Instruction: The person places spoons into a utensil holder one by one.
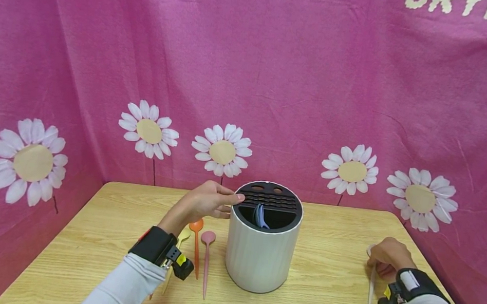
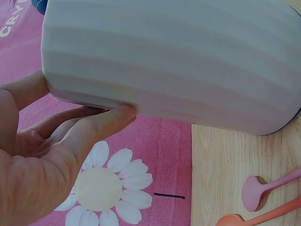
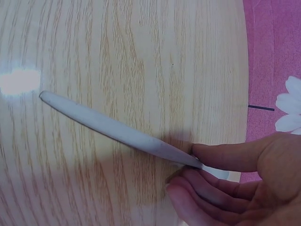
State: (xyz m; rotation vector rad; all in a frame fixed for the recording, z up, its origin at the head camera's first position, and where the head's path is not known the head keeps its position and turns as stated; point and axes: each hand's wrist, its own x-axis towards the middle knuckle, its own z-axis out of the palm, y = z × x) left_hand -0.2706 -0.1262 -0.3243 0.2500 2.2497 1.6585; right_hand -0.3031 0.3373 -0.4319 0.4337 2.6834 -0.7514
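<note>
A white ribbed utensil holder (image 1: 259, 261) with a black divided top stands upright in the middle of the table. My left hand (image 1: 210, 200) holds its left side near the top, thumb on the rim and fingers along the outer wall (image 2: 164, 61). Inside the front compartment stand bluish utensils (image 1: 260, 216), their lower parts hidden. At the right, my right hand (image 1: 392, 258) pinches a white spoon (image 3: 113, 129) between thumb and fingers, close to its head. The spoon's handle points toward the front of the table, and the hand partly covers the head.
Left of the holder, a pink spoon (image 1: 208, 237), an orange spoon (image 1: 196, 226) and a yellow spoon (image 1: 184, 235) lie on the wooden table (image 1: 330, 258). The left forearm partly covers them. A pink cloth (image 1: 277, 77) with daisies hangs behind the table and along its sides.
</note>
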